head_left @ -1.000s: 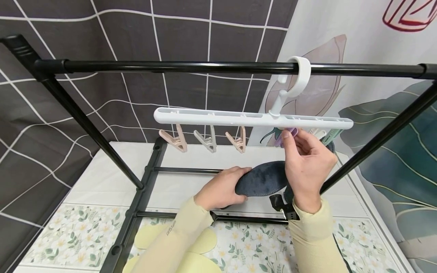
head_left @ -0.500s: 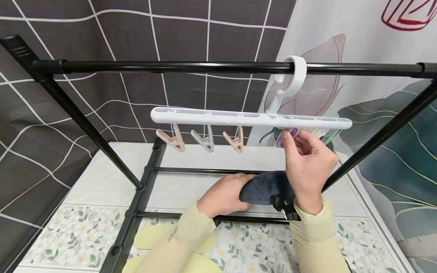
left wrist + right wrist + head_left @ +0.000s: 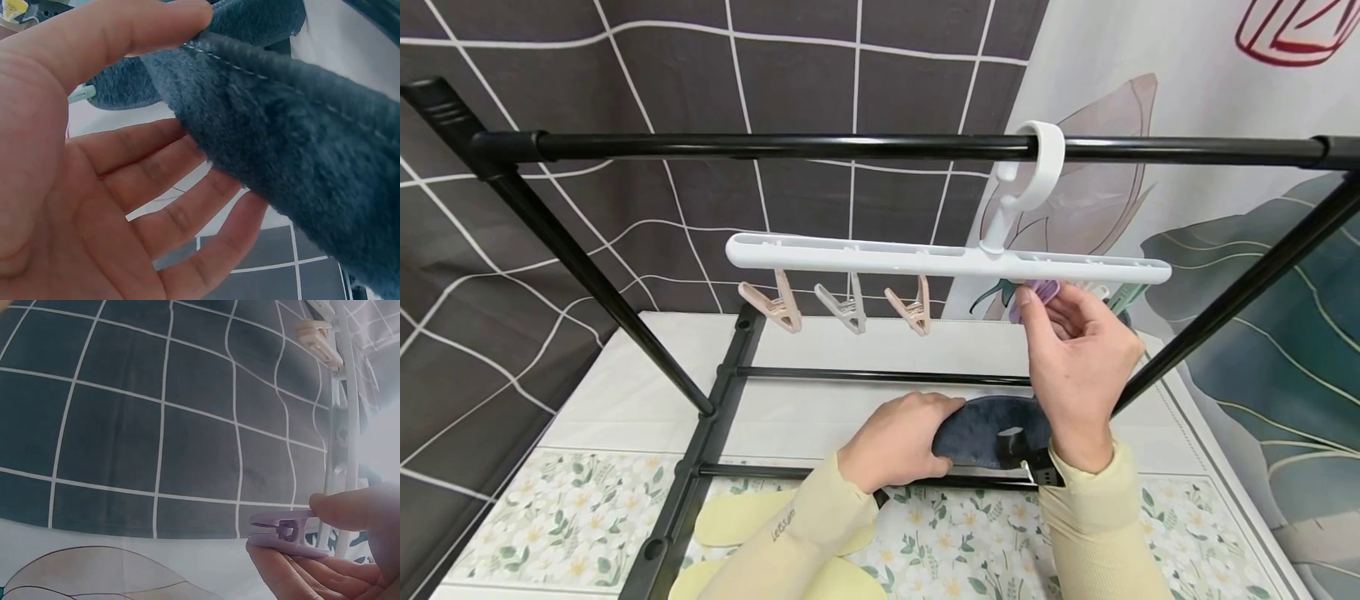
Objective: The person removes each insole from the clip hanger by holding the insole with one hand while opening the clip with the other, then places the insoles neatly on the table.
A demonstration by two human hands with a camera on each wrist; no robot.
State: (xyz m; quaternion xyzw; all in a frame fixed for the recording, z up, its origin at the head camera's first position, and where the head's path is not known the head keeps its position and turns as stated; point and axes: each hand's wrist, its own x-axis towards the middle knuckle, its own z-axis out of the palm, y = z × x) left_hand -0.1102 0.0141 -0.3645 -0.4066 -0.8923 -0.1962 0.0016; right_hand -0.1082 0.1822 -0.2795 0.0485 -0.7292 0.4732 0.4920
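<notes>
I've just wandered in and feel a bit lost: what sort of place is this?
Probably an indoor laundry-drying corner, though I can't tell which room: there's a black rack, a white hanger with clothes pegs hooked over its bar, and a dark grid-patterned backdrop behind.

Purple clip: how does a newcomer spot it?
A white hanger hooks over the black rail. Under its bar, right of the stem in the head view, the purple clip sits in the right hand's grip. Only it is purple; leftward neighbours are pink or grey.
</notes>
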